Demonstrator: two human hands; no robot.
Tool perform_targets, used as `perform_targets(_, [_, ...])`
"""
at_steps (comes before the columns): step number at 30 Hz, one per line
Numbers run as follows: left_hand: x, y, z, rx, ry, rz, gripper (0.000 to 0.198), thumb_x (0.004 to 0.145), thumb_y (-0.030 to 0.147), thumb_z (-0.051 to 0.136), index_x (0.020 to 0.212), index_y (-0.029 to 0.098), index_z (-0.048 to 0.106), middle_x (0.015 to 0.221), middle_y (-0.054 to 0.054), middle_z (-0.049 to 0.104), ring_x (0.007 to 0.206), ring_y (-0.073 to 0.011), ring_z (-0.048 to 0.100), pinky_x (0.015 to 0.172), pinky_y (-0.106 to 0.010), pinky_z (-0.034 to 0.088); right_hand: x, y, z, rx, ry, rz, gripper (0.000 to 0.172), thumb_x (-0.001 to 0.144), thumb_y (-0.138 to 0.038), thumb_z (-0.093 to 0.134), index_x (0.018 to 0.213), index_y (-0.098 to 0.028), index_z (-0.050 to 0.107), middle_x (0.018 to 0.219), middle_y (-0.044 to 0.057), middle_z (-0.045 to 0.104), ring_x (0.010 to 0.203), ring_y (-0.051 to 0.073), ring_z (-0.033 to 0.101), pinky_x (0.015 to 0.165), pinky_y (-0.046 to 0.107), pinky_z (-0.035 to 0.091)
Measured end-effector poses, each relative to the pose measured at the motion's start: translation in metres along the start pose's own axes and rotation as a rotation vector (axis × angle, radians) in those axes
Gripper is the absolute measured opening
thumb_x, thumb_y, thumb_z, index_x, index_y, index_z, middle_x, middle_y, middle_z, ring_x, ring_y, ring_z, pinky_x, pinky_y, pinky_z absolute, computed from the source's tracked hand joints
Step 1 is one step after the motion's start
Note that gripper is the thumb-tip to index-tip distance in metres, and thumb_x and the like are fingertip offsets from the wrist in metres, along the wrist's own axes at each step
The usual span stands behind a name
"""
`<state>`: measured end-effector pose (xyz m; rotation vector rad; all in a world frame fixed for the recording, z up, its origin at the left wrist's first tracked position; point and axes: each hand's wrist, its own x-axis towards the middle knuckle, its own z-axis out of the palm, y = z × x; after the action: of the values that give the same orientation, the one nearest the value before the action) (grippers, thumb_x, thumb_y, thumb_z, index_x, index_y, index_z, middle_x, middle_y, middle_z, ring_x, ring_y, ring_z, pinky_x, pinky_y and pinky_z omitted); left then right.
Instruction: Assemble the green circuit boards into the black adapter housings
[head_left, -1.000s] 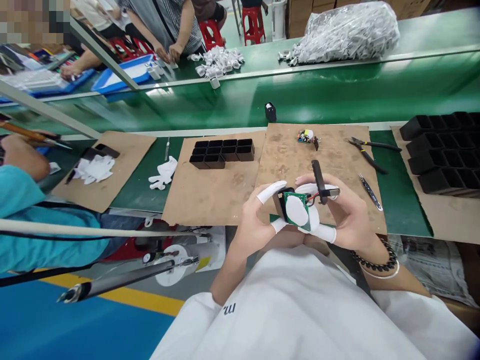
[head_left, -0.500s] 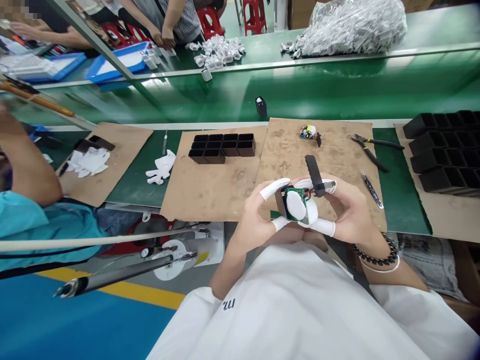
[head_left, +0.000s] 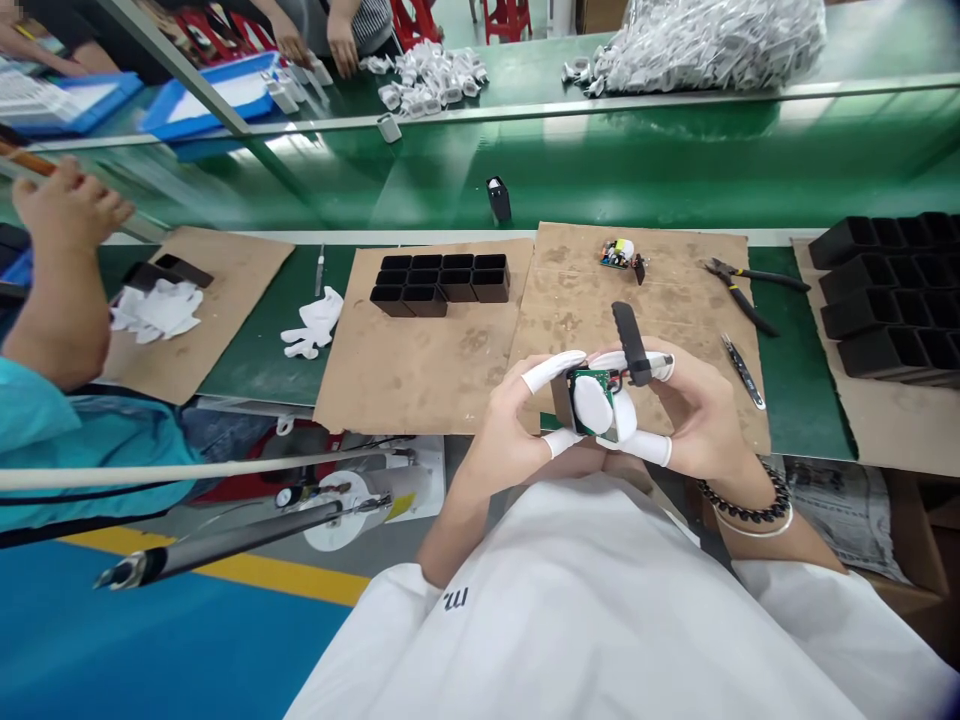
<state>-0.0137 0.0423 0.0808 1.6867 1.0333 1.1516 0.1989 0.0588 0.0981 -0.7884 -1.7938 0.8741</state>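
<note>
My left hand (head_left: 517, 425), with white finger covers, grips a black housing (head_left: 562, 402) from its left side. From the right, my right hand (head_left: 694, 415) pinches a green circuit board with a round white part (head_left: 592, 404), which sits at the housing's opening. A black strip piece (head_left: 631, 343) stands up from the board beside my right fingers. Both hands are above the front edge of the cardboard (head_left: 555, 330). Behind them another circuit board (head_left: 619, 253) lies on the cardboard. How far the held board is inside the housing cannot be made out.
Pliers (head_left: 742, 290) and tweezers (head_left: 742, 372) lie to the right. Black housings stand in a group (head_left: 427, 302) at the left and in rows (head_left: 885, 300) at the far right. One black unit (head_left: 498, 198) is on the green belt. A co-worker's arm (head_left: 56, 290) is at the left.
The camera view has shifted slightly. On the belt the black unit has moved left. The co-worker's hand at the left has come further into view. My hands hold nearly the same pose.
</note>
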Motion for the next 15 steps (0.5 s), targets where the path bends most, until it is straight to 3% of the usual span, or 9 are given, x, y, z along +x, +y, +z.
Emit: perform_targets(15, [-0.0004, 0.003, -0.0022, -0.01, 0.001, -0.009, 0.067, 0.072, 0.011, 0.084, 0.134, 0.031, 0.068, 0.134, -0.005, 0.069, 0.13, -0.0301, 0.063, 0.114, -0.044, 0.05, -0.002, 0.0044, 0.0047, -0.021, 0.034, -0.063, 0.044, 0.07, -0.028, 0.09, 0.111, -0.027, 0.074, 0.118, 0.009, 0.076, 0.108, 0.031, 0.072, 0.093, 0.046, 0.061])
